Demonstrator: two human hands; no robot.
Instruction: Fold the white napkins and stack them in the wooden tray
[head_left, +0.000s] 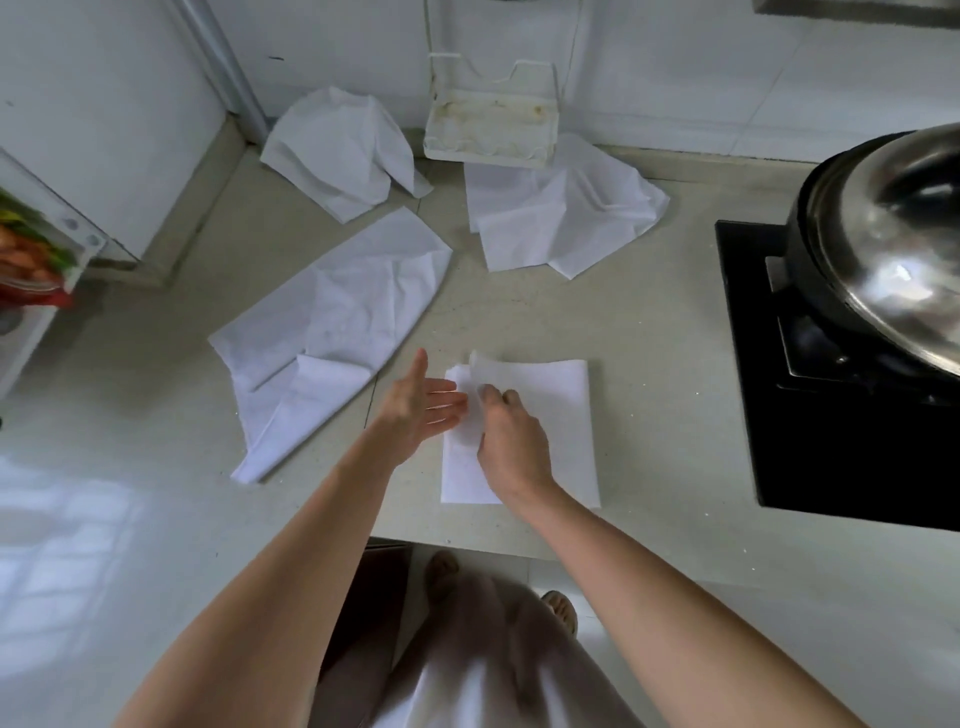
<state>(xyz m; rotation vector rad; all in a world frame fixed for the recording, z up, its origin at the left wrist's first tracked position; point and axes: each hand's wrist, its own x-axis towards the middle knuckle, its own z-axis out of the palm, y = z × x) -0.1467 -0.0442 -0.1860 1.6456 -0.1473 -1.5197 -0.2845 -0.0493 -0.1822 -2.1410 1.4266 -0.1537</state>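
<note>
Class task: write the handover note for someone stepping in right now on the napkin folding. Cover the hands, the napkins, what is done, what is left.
Left hand: open, at the left edge of the folded napkin.
Right hand: pinching that napkin's raised corner.
Three unfolded napkins lie behind: long one, crumpled one, one under the white rack.
No wooden tray in view.
Done: one napkin partly folded.
Left: finish it, fold three, stack all.

folded napkin (550, 415) left of stove (831, 415)

Napkins (332, 312): thin white cloth, matt, creased. Counter (649, 364): pale stone look, speckled, smooth, faint sheen. Pot lid (893, 249): polished metal, mirror-glossy. Hob (831, 457): black, smooth.
</note>
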